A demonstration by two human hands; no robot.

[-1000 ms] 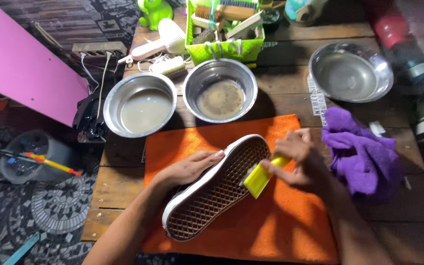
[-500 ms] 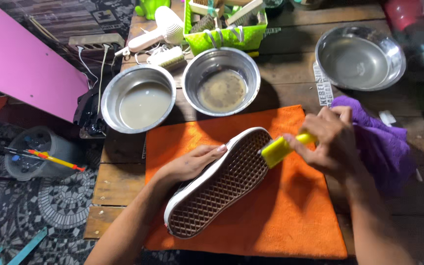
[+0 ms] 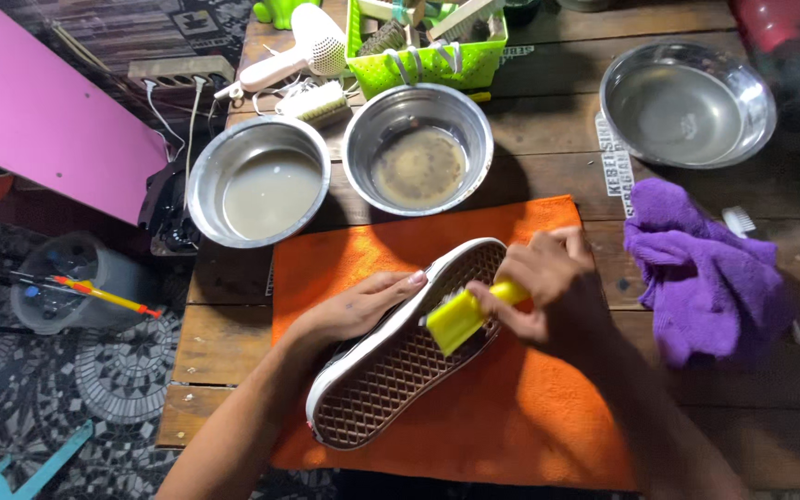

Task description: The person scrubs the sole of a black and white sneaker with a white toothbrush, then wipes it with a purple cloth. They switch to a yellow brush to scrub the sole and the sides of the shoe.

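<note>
A sneaker (image 3: 383, 380) lies sole-up on an orange cloth (image 3: 502, 417), showing its brown waffle tread and white rim. My left hand (image 3: 358, 306) grips the shoe's side near the middle and steadies it. My right hand (image 3: 548, 282) holds a yellow brush (image 3: 463, 315), whose head rests on the tread toward the shoe's far end.
Behind the cloth stand two steel bowls of murky water (image 3: 261, 185) (image 3: 418, 153); a third, empty-looking bowl (image 3: 687, 97) sits at the back right. A purple towel (image 3: 706, 273) lies right of the cloth. A green basket (image 3: 428, 42) and a white hair dryer (image 3: 298, 51) sit at the back.
My right hand has brought the yellow brush back from beyond the shoe's far end onto the tread. My left hand has stayed on the shoe.
</note>
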